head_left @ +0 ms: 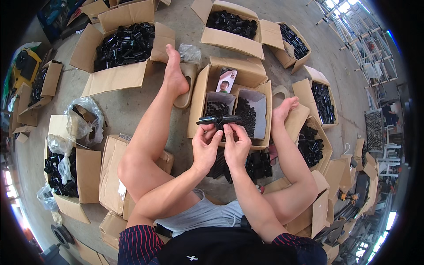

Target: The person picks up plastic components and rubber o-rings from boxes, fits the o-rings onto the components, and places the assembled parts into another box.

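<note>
My left hand (206, 148) and my right hand (237, 145) meet in front of me, thumbs and fingers pinched on a black plastic part (207, 119) that spans both hands. Whether it is one piece or two joined in the middle, I cannot tell. Just beyond the fingers stands an open cardboard box (194, 110). Inside it are two grey-lined trays of small black pieces (246, 110) and a phone (225, 80) propped up with a person on its screen. Below my hands, more black plastic parts (260, 165) lie in a heap between my legs.
Open cardboard boxes of black parts surround me: a large one (115, 84) at far left, one (232, 37) at far centre, others along the right (329, 88). Plastic bags (90, 119) lie at left. A slipper (185, 86) rests by my left foot. Metal racks (362, 44) stand far right.
</note>
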A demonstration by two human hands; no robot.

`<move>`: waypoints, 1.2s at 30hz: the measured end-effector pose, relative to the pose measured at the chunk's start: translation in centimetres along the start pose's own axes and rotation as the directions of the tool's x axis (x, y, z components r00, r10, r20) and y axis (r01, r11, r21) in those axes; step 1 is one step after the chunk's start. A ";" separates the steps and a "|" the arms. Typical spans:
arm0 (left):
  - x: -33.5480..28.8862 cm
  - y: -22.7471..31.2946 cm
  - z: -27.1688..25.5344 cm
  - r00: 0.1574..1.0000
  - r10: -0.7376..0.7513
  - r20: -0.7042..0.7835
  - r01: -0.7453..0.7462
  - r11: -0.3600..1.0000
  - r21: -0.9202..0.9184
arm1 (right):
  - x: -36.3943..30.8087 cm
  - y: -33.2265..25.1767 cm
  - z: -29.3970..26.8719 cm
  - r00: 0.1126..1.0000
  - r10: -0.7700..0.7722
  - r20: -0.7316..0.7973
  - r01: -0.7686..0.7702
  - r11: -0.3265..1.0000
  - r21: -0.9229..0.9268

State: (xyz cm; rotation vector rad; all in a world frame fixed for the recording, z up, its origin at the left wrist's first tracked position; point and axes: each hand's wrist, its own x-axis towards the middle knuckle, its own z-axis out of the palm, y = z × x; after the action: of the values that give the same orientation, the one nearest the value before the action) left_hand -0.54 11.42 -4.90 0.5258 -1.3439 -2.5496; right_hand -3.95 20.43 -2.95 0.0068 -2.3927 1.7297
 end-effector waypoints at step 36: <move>0.1 0.3 0.2 1.000 -0.001 0.012 0.001 0.999 -0.040 | 0.2 0.8 -0.4 1.000 -0.004 0.029 -0.002 0.979 0.204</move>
State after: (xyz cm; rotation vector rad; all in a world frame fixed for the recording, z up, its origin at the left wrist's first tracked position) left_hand -0.66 11.41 -4.59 0.5046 -1.2936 -2.5792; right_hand -4.16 21.11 -3.51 0.0623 -2.2222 1.9793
